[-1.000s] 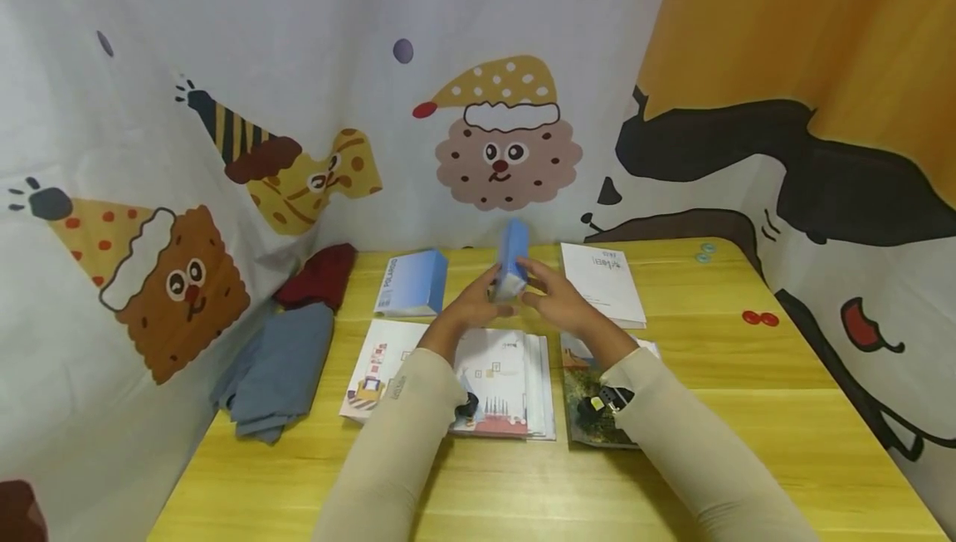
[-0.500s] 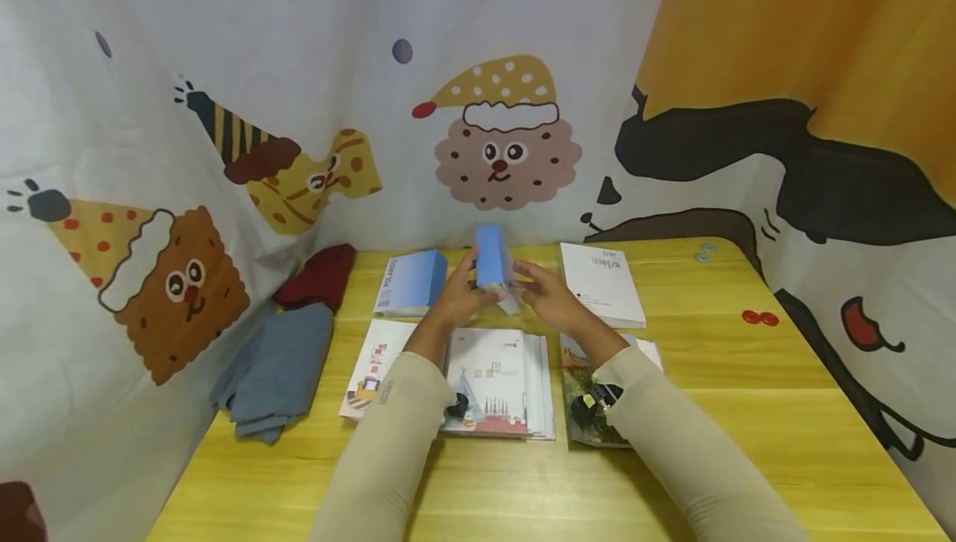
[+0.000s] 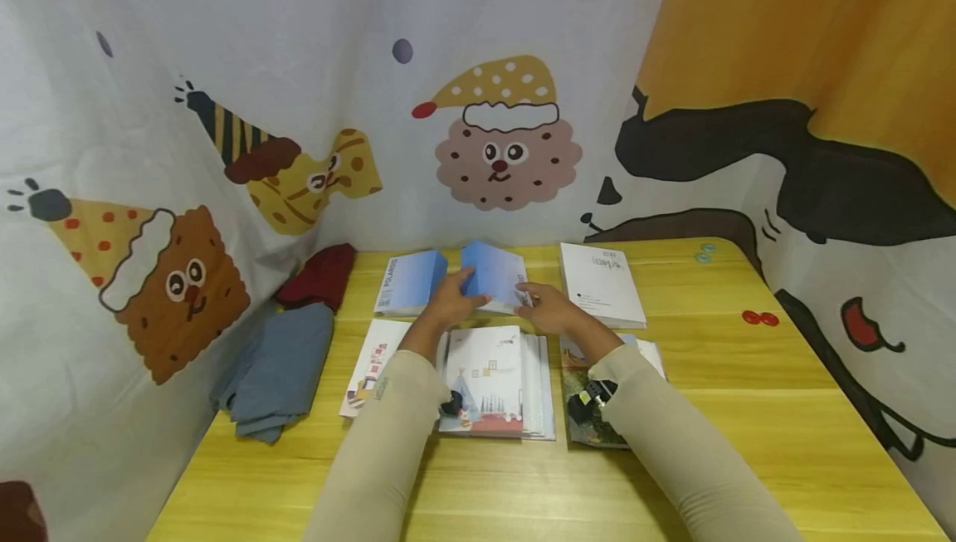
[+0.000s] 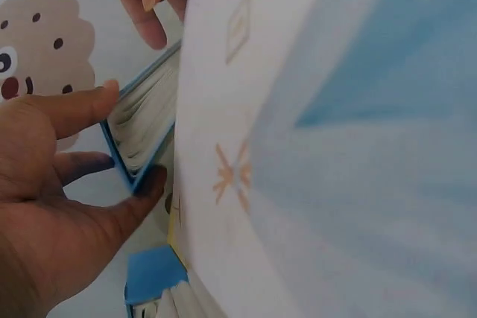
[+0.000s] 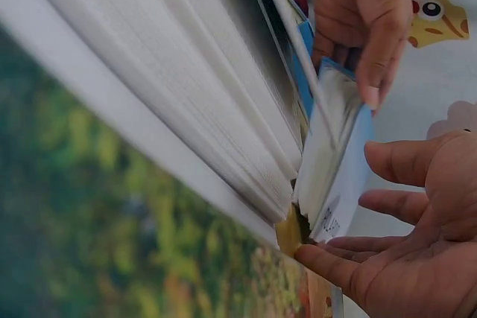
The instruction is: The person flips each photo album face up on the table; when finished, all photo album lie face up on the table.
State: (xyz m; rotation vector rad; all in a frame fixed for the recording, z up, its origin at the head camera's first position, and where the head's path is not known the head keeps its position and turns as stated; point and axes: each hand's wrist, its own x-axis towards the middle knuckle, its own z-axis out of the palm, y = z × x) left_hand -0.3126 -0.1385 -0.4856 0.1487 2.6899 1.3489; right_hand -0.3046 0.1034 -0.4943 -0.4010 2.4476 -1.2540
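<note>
At the back middle of the table, a blue photo album [image 3: 495, 275] lies slanted, its cover fading to pale blue. My left hand [image 3: 453, 301] holds it along the spine, thumb on one side and fingers on the other, as the left wrist view shows. My right hand [image 3: 553, 310] is at the album's right edge. Its fingers [image 5: 395, 202] are spread and mostly straight beside the cover in the right wrist view. A matching blue album [image 3: 406, 283] marked POLAROID lies just left of my left hand.
A white album [image 3: 603, 285] lies at the back right. Nearer me are illustrated white albums [image 3: 485, 380] and a photo-covered album [image 3: 584, 359]. Grey cloth [image 3: 280, 368] and dark red cloth [image 3: 321, 275] sit at left. Red discs [image 3: 760, 318] and pale blue discs [image 3: 704, 253] lie at right.
The blue album has come down from an upright hold, shifted left and turned its cover upward beside the matching one. Both hands have moved with it, the left one slightly leftward.
</note>
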